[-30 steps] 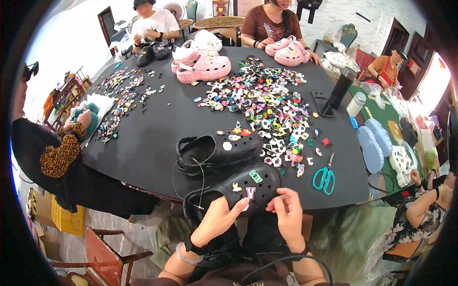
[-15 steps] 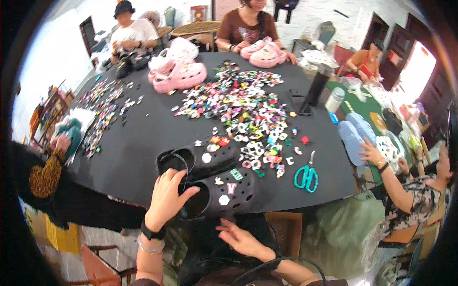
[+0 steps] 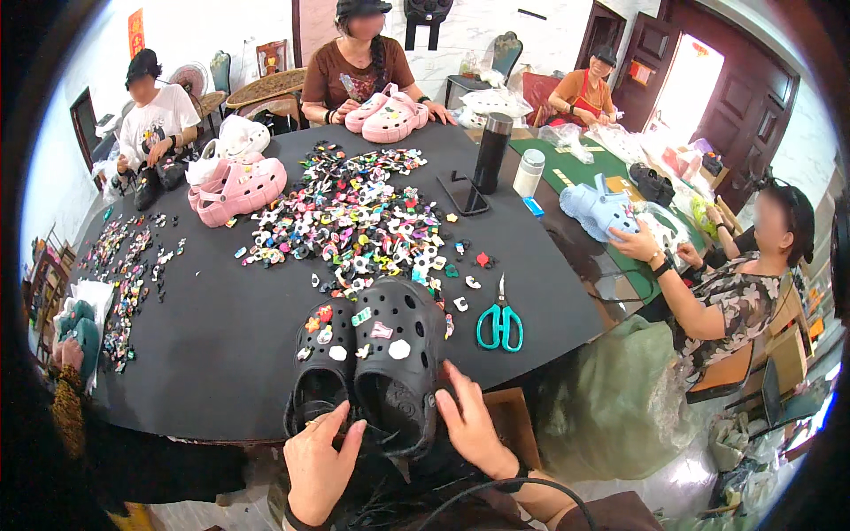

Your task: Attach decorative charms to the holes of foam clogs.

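Two black clogs (image 3: 396, 332) stand side by side at the table's near edge, toes pointing away from me. Small charms are fixed on both uppers, among them a white hexagon (image 3: 399, 350), a pink piece and a green piece. At the heel of the left clog (image 3: 312, 389), my left hand (image 3: 320, 465) is closed with its fingers on the rim and strap; part of the grip is hidden. Along the outer side of the right clog, my right hand (image 3: 474, 429) has its fingers stretched and apart, with fingertips by the strap joint.
A large heap of mixed charms (image 3: 354, 221) covers the table's middle, a smaller one (image 3: 128, 274) the left. Teal-handled scissors (image 3: 500, 323), a phone (image 3: 463, 193) and a black bottle (image 3: 492, 152) lie or stand to the right. Pink clogs (image 3: 237, 188) sit farther back. Several people work around.
The black clogs have swung from pointing right to pointing away from me. My right hand has come up beside the right clog. The view has shifted to the right.
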`<state>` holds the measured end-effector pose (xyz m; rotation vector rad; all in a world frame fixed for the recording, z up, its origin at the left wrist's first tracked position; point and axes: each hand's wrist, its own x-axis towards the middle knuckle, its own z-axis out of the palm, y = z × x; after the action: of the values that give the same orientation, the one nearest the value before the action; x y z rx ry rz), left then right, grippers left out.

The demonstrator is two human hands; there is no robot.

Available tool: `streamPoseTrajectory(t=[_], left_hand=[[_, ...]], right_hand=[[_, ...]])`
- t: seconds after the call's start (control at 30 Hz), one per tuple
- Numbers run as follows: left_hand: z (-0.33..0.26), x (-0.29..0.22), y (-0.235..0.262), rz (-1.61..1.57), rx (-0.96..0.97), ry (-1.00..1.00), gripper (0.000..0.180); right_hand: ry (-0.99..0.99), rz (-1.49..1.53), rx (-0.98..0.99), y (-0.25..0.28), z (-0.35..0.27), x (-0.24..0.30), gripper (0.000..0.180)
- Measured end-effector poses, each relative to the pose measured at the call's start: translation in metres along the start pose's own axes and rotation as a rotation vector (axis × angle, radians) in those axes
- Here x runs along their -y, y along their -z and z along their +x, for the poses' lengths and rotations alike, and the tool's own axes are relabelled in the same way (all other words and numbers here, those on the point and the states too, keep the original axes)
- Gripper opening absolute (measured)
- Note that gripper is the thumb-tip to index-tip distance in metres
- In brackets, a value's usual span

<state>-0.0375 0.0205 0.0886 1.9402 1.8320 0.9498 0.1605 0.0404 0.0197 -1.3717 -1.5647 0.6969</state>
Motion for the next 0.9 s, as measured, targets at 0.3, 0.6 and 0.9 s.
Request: streamPoseTrajectory(t=[0.3,0.6,0.9], left_hand=[[-0.012,0.048,-0.002,-0.335,-0.568,0.266,0.032],[-0.002,0.060,-0.017,-1.240,-0.048,0.458,0.062],[-0.018,0.034,-0.027,-0.273,-0.194,-0.217,0.075]], right_hand=[[0.154,-0.079,-0.130,0.017,0.004,0.023,0.033],[0.017,-0.502,0.569,-0.014,0.030,0.059,0.075],[-0.110,-0.505,0.454,-0.022,-0.019,0.040,0.099]])
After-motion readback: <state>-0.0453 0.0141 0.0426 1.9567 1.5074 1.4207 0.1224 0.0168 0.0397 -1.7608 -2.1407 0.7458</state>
